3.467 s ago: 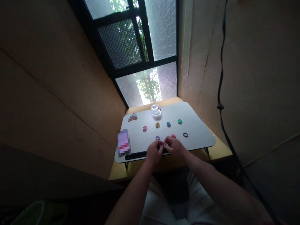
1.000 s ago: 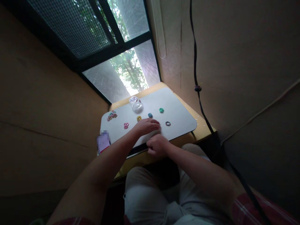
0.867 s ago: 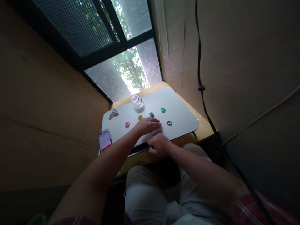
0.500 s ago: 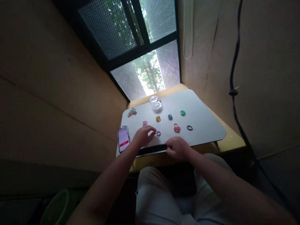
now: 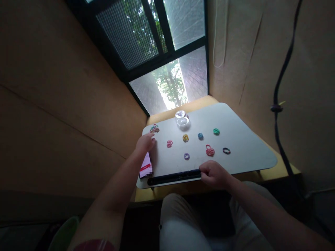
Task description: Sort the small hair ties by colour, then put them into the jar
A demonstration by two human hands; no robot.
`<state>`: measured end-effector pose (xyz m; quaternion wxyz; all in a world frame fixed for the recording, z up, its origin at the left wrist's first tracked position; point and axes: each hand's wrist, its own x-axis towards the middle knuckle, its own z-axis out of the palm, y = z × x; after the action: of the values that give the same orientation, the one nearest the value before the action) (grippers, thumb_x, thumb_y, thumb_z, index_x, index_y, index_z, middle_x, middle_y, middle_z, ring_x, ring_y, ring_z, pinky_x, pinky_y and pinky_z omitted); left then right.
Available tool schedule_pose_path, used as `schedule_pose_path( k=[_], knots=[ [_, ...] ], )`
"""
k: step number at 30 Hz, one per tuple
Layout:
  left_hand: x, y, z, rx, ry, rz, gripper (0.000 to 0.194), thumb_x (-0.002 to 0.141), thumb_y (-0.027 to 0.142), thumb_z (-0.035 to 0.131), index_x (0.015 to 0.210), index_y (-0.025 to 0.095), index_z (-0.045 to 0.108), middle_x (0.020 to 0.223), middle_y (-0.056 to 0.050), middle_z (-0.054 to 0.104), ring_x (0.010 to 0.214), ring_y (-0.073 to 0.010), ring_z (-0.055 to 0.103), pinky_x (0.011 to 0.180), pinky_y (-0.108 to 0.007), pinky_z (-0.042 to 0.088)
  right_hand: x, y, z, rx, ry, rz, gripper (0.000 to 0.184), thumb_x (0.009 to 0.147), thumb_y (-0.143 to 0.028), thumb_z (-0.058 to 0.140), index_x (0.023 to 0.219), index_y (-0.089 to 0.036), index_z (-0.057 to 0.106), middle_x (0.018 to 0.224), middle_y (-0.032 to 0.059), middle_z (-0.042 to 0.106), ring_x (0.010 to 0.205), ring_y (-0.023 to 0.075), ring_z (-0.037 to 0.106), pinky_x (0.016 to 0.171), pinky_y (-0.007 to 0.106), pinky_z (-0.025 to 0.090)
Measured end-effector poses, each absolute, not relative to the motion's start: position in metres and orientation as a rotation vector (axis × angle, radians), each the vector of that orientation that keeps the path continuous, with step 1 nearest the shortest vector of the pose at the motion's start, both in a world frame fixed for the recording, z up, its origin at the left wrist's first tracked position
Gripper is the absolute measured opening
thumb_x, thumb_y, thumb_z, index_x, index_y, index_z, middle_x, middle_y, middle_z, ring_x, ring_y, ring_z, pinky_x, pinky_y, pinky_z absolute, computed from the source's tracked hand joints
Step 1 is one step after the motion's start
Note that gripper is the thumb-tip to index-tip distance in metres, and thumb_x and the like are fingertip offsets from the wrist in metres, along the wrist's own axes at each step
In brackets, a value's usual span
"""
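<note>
My left hand [image 5: 146,142] reaches over the left side of the white table [image 5: 243,139], its fingers a little apart and bent at the near edge of a mixed pile of coloured hair ties [image 5: 154,128]. Nothing shows between them. My right hand [image 5: 213,174] is a closed fist at the front edge, by the right end of a black strip [image 5: 174,177]; whatever it holds is hidden. Small groups lie sorted by colour: pink hair ties [image 5: 169,143], yellow [image 5: 185,138], blue [image 5: 200,136], green [image 5: 216,131], red [image 5: 210,150], a dark ring [image 5: 226,150] and a lavender ring [image 5: 186,156].
A clear plastic tub with an open lid [image 5: 182,121] stands at the back of the table. A phone [image 5: 145,167] lies at the left edge, partly behind my left forearm. Wooden walls and a window [image 5: 170,83] enclose the table. A dark cord [image 5: 277,108] hangs at right.
My left hand has moved from beside the lavender ring, left and away from me, to the mixed pile. The right fist stays at the front edge. The view has shifted slightly.
</note>
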<state>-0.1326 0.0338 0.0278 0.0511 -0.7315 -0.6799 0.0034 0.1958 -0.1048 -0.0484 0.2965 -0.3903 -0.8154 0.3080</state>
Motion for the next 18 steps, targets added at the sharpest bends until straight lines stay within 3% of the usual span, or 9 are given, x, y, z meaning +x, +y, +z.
schedule_pose_path(
  k=[8,18],
  knots=[
    [-0.136,0.065,0.008,-2.127,-2.099,-0.006,0.036,0.094,0.03,0.041,0.113,0.018,0.07,0.112,-0.015,0.072,0.1,-0.027,0.068,0.091,-0.035,0.049,0.196,-0.107,-0.047,-1.016,-2.203,0.821,0.024,0.066,-0.02,0.048,0.051,-0.02,0.029,0.047,-0.004,0.035,0.047,0.0102,0.029,0.051,0.026,0.023],
    [-0.137,0.063,0.005,-2.164,-2.125,-0.103,0.026,0.092,0.029,0.048,0.105,0.022,0.069,0.109,-0.012,0.071,0.098,-0.0268,0.066,0.088,-0.036,0.049,0.195,-0.107,-0.047,-1.034,-2.2,0.79,0.025,0.067,-0.02,0.049,0.051,-0.02,0.029,0.047,-0.0039,0.036,0.048,0.0103,0.029,0.052,0.027,0.022]
  ],
)
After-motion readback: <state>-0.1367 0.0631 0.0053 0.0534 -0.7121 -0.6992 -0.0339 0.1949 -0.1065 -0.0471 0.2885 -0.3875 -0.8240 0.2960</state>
